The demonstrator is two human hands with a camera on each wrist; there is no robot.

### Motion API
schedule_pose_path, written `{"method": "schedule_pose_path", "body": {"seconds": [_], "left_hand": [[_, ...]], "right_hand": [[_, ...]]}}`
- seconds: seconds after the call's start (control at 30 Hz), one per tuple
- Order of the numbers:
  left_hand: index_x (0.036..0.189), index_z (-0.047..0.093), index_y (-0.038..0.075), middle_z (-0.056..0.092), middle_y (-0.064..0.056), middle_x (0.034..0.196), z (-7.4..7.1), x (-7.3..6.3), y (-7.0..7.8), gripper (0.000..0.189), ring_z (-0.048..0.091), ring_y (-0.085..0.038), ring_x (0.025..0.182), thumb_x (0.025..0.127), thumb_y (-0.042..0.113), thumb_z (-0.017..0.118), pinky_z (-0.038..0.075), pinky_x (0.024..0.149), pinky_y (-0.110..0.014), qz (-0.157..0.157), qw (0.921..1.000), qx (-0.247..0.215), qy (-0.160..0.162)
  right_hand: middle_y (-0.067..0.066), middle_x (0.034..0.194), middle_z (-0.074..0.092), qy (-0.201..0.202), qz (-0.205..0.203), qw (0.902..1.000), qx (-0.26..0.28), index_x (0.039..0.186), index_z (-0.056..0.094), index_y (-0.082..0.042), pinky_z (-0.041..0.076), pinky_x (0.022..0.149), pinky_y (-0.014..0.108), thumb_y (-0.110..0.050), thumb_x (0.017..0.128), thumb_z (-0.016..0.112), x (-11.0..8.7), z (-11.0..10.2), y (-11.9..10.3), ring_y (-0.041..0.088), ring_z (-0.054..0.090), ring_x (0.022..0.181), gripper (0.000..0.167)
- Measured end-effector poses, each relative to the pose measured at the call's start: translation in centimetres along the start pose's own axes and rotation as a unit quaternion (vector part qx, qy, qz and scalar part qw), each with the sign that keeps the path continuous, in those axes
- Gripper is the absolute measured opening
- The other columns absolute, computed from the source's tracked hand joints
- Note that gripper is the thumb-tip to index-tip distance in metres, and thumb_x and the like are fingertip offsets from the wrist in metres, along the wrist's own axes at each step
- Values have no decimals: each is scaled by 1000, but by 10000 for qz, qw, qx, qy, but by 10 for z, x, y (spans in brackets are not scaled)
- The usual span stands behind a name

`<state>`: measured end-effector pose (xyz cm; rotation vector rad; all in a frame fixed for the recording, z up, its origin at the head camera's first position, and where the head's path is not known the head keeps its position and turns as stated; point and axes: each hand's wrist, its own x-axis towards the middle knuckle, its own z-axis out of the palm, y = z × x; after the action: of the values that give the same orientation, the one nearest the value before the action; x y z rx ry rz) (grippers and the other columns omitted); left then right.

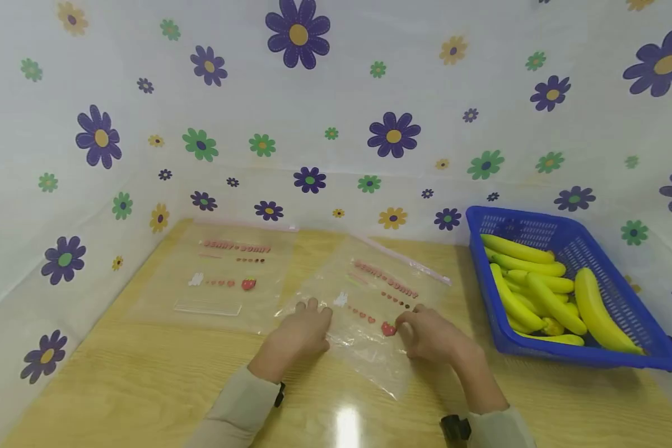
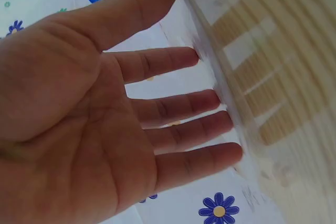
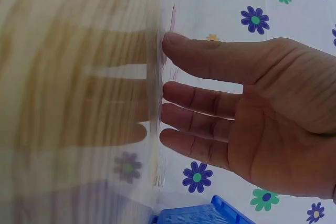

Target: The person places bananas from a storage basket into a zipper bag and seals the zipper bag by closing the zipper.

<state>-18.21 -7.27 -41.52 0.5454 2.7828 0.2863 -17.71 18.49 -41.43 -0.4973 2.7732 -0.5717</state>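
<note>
Head view: transparent rectangular plastic bag with pink lettering point(image 1: 366, 351) lies askew on the pale wood-grain tabletop point(image 1: 157, 386).
Left hand point(image 1: 299, 333): fingers straight, slightly spread, tips touching the bag.
Right hand point(image 1: 437, 336): fingers nearly straight, tips touching it.

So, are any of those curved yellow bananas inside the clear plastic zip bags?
No, the curved yellow bananas all lie in the blue plastic basket, to the right of both clear plastic zip bags.

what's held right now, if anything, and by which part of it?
Nothing looks held: the left hand and right hand only touch the clear bag between them, near its left corner and right edge.
</note>
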Motion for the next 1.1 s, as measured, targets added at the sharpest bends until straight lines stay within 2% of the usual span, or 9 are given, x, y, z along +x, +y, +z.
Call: {"method": "schedule_pose_path", "body": {"seconds": [0.17, 0.27, 0.4, 0.5, 0.67, 0.77, 0.87, 1.0, 1.1], "left_hand": [[111, 58, 3, 53, -20, 113, 0, 0, -7, 28, 53, -38, 106, 88, 12, 72, 53, 78, -51, 150, 9998, -44, 117], [109, 59, 4, 55, -19, 109, -1, 0, -8, 23, 54, -38, 103, 90, 10, 69, 53, 79, -51, 177, 9996, 92, 207], [119, 58, 1, 55, -22, 114, 0, -5, 1, 29, 54, -39, 105, 94, 14, 65, 53, 82, -52, 74, 9996, 210, 191], [125, 57, 0, 54, -24, 117, 5, -8, 11, 40, 53, -40, 105, 92, 21, 66, 54, 79, -52, 48, 9999, 60, 75], [120, 58, 0, 52, -24, 116, 14, -11, 22, 44, 52, -40, 105, 89, 28, 72, 55, 74, -48, -91, 9998, 119, 111], [115, 57, 2, 51, -23, 113, 17, -8, 20, 42, 52, -39, 103, 88, 28, 75, 56, 73, -47, -201, 9993, 252, 183], [112, 57, 3, 53, -20, 110, 17, -3, 14, 41, 54, -37, 100, 87, 28, 77, 55, 74, -47, -182, 9990, 332, 235], [105, 56, 6, 54, -17, 105, 12, 5, 3, 31, 55, -36, 94, 86, 21, 76, 54, 74, -48, 59, 9982, 412, 430], [103, 56, 8, 53, -15, 101, 10, 6, 1, 28, 54, -35, 94, 86, 17, 76, 53, 75, -49, 217, 9979, 363, 481]], "right_hand": [[22, 136, 52, 290, -87, 9995, -34, 134, 59, -1, 46, 103, 52, 5, 82, 68, 1, -1, 5, 39, 53, 122, 53], [26, 144, 46, 282, -14, 9996, 6, 135, 58, -1, 40, 108, 56, 2, 80, 72, 2, -2, 9, 44, 45, 132, 57], [26, 141, 48, 37, 98, 9999, 63, 132, 59, -2, 41, 108, 55, -5, 77, 79, 1, 1, 13, 41, 49, 128, 59], [24, 136, 52, -9, 158, 9999, 63, 130, 60, -2, 44, 105, 54, -8, 76, 80, -3, 5, 15, 38, 53, 122, 58], [24, 136, 53, -16, 183, 9997, 145, 125, 63, -2, 43, 105, 55, -11, 74, 81, -9, 7, 14, 39, 52, 124, 55], [22, 132, 55, -69, 149, 9998, 110, 122, 65, -4, 45, 103, 53, -13, 75, 83, -10, 6, 12, 36, 54, 119, 51], [17, 122, 59, -82, 135, 9999, 3, 119, 66, -4, 49, 97, 48, -12, 74, 84, -9, 3, 10, 27, 57, 105, 49], [13, 114, 60, 32, 205, 9997, -129, 121, 66, -5, 52, 90, 44, -11, 72, 85, -6, -1, 10, 22, 56, 93, 53], [14, 115, 59, 159, 319, 9990, -258, 122, 66, -8, 52, 87, 46, -14, 69, 86, -7, 2, 12, 25, 56, 95, 57]]}}
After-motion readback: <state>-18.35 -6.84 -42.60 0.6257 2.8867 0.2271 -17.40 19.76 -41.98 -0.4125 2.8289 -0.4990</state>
